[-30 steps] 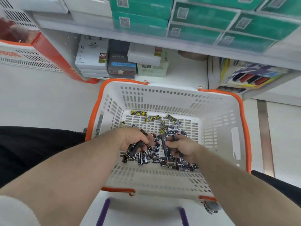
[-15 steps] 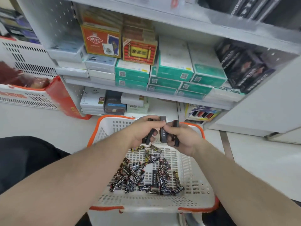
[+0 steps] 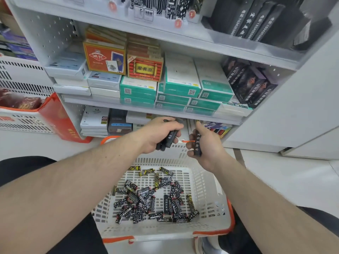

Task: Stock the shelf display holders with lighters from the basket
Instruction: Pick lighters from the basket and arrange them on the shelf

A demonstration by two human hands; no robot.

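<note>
The left hand is curled round a small bundle of black lighters, their long axes slanting up and to the right out of the fist. The right hand grips one black lighter with white lettering, nearly upright, its top end toward the shelves. Both hands hang above the far rim of the white basket with orange trim, the left a little nearer the shelf's lower opening, the two close together but not touching.

Below them, on the basket floor, lies the loose pile of patterned lighters, pointing every way.

Beyond the hands stand the shelf tiers. On the middle tier are green boxes and card packs. On the top tier, well above and to the right of the hands, a clear display holder carries upright black lighters in a row with the same white lettering.

So the coming move probably runs up and rightward, away from the basket. The right hand is on the holder's side, and its lighter stands roughly parallel to those in the row, so it should need little turning; the left bundle would want straightening first.
</note>
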